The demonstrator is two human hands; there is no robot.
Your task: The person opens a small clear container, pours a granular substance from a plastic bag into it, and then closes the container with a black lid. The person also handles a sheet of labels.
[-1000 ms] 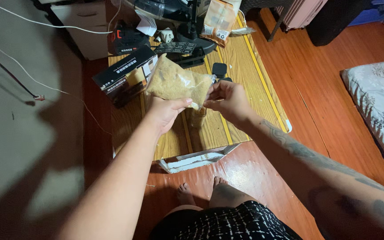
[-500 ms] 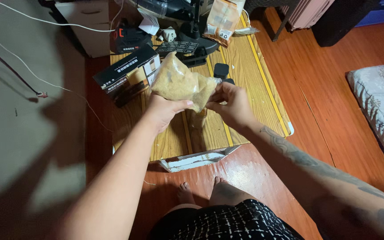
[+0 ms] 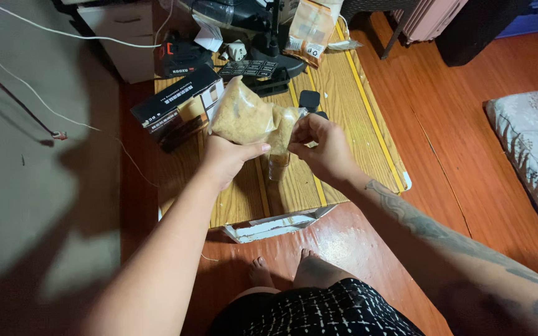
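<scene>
Looking down from the head cam, nearest thing is a lap in a black-and-white patterned cloth [image 3: 319,314] at 6 o'clock, with bare toes [image 3: 284,264] on the glossy reddish wooden floor [image 3: 468,155] just past it. Both forearms reach up toward 12. The left hand [image 3: 225,158] is cupped under and around the lower edge of a clear plastic bag full of tan crumbly stuff [image 3: 247,118], fingers curled closed on it, thumb lying across the front. The right hand [image 3: 325,149] sits at about 3 o'clock from the bag and pinches its right-hand end between thumb and fingertips, so that hand is closed on it too. The bag's long axis runs roughly from 10 to 4, fat end up by the left hand's side, narrow mouth end at the right hand, so the right hand is the one at the opening. Right below that end, between the two hands, a small brownish glass jar [image 3: 277,165] stands on the low wood-grain table with yellow stripes [image 3: 344,87]; can't tell if the jar has a lid on. Further out at 11 there's a black cardboard box [image 3: 172,106], at 12 a small black cube [image 3: 309,99] and an orange-and-clear foil pouch [image 3: 309,28], and off at 3 a floral mattress [image 3: 533,137].
</scene>
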